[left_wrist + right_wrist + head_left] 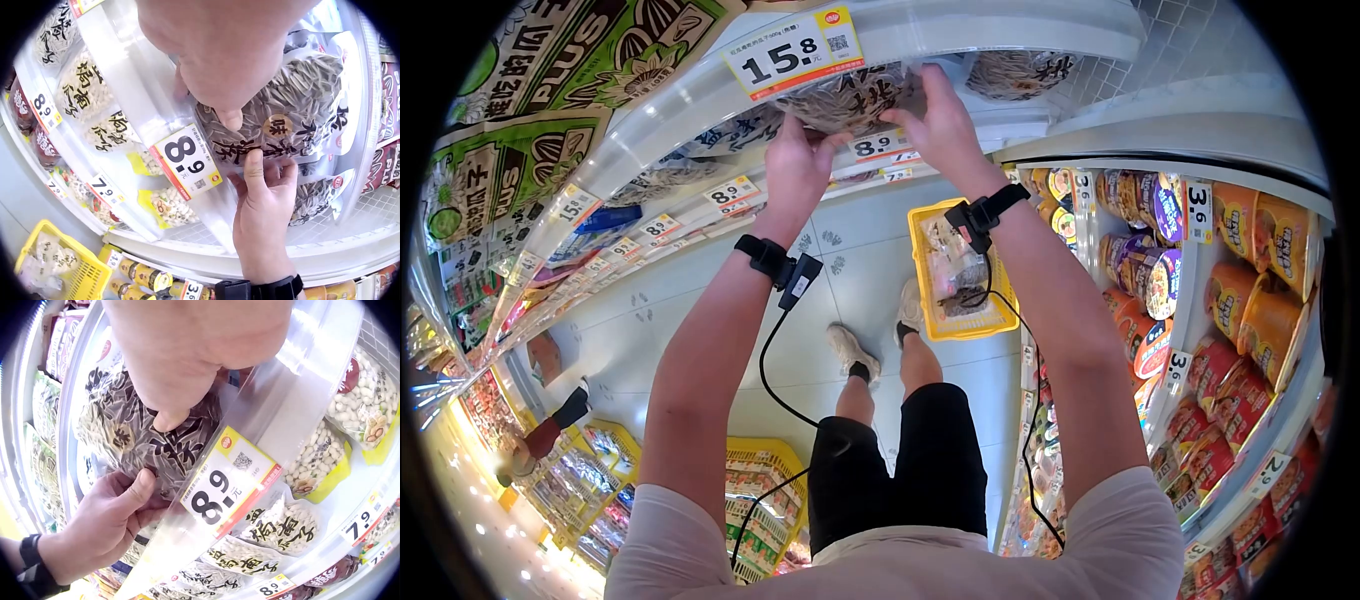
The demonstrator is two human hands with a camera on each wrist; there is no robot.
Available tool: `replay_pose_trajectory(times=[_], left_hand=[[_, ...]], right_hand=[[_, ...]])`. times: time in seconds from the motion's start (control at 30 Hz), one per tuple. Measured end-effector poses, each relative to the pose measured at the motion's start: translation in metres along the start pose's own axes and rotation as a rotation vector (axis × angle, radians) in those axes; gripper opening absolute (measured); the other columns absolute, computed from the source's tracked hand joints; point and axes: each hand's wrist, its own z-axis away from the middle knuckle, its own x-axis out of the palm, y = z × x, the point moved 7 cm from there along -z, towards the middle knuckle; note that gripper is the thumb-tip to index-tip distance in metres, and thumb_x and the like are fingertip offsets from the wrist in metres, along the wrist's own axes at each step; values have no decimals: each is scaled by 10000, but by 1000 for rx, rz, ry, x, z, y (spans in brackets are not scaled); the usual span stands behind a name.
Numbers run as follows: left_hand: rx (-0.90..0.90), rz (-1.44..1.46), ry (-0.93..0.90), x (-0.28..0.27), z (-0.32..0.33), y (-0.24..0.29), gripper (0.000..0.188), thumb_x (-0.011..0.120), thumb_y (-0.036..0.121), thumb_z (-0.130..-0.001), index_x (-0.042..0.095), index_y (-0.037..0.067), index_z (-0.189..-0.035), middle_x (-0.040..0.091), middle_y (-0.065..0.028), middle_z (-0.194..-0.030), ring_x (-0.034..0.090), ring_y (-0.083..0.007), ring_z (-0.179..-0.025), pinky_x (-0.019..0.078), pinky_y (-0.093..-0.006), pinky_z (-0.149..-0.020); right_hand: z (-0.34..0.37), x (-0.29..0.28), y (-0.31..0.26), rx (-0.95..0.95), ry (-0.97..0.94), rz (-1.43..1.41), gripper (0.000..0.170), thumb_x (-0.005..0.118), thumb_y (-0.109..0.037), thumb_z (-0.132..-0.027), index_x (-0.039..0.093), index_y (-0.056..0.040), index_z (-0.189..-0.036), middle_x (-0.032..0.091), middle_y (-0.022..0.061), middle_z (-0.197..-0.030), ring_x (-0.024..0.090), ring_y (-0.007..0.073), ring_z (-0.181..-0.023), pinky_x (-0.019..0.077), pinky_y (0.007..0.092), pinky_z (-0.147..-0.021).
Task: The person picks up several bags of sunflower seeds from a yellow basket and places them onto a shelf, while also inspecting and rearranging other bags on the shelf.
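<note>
A clear plastic bag of sunflower seeds with black lettering lies at the shelf front, below a yellow-edged 15.8 price card. My left hand grips its left end, the thumb on the printed face. On the opposite end, my right hand holds the bag, its thumb pressed on the front in the left wrist view. Both wrist views show the bag tilted behind the shelf's clear lip, next to an 8.9 price card. Some fingers are hidden behind the bag.
More seed bags lie along the same shelf, and bags of white seeds fill a lower one. On the floor stands a yellow basket holding packets. Cup noodles line the right-hand shelves. Another person is at the far left.
</note>
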Motion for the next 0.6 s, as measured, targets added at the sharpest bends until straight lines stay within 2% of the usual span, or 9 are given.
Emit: replay_pose_trajectory(times=[0.13, 0.23, 0.27, 0.33, 0.37, 0.4, 0.47, 0.57, 0.6], left_hand=[[15, -31, -29, 0, 0, 1, 458, 824, 140, -858, 549, -44, -1174, 744, -181, -1020, 760, -287, -878, 595, -372, -755], [-72, 67, -55, -3, 9, 3, 498, 803, 154, -883, 543, -53, -1254, 719, -216, -1135, 731, -302, -1037, 575, -375, -874], [-22, -9, 3, -8, 14, 6, 516, 791, 153, -895, 532, -56, -1289, 701, -224, -1179, 711, -307, -1084, 558, -378, -914], [73, -152, 106, -19, 28, 6, 554, 768, 152, -917, 510, -62, -1358, 665, -240, -1268, 672, -319, -1176, 525, -384, -993], [73, -138, 67, -25, 37, -2, 588, 728, 184, -957, 474, -53, -1430, 626, -240, -1335, 628, -317, -1252, 486, -392, -1056], [108, -23, 100, -31, 49, 0, 526, 691, 200, -986, 493, -43, -1407, 630, -204, -1335, 656, -275, -1183, 508, -383, -1015], [-25, 85, 56, -44, 75, 15, 446, 672, 206, -1003, 542, -35, -1354, 679, -157, -1228, 675, -225, -1084, 526, -359, -965], [-183, 43, -119, -39, 125, -19, 345, 659, 193, -1012, 599, -16, -1280, 711, -101, -1089, 674, -164, -986, 536, -316, -889], [-323, 152, -212, -30, 147, -34, 324, 655, 196, -1014, 612, -10, -1261, 714, -89, -1060, 676, -157, -972, 534, -306, -869]], right_hand=[[6, -8, 0, -32, 46, 61, 614, 819, -203, -834, 503, -20, -1328, 590, 181, -1244, 599, 402, -1129, 504, 446, -948], [31, -25, -15, -108, 145, 142, 561, 795, -203, -867, 525, -20, -1324, 601, 182, -1252, 602, 394, -1138, 504, 439, -964], [44, -34, -20, -130, 178, 170, 535, 786, -201, -879, 537, -20, -1316, 606, 184, -1253, 603, 391, -1140, 504, 436, -970], [85, -41, -3, -13, 122, 113, 450, 757, -185, -904, 568, -20, -1278, 614, 186, -1245, 613, 361, -1138, 508, 421, -965], [113, -44, 8, 62, 90, 86, 409, 742, -177, -916, 584, -20, -1259, 618, 188, -1240, 618, 347, -1137, 511, 413, -963], [140, -52, 17, 137, 117, 69, 374, 729, -165, -922, 591, -20, -1238, 635, 180, -1204, 634, 333, -1105, 519, 407, -945], [194, -68, 34, 275, 176, 39, 305, 702, -141, -933, 604, -20, -1195, 669, 165, -1132, 666, 305, -1041, 536, 395, -908], [304, -67, 106, 804, 196, -34, 236, 689, -157, -935, 617, -14, -1107, 700, 124, -972, 696, 260, -920, 560, 397, -837], [360, -59, 150, 889, 115, 29, 227, 687, -189, -933, 629, -13, -1064, 705, 111, -915, 705, 257, -855, 567, 390, -803]])
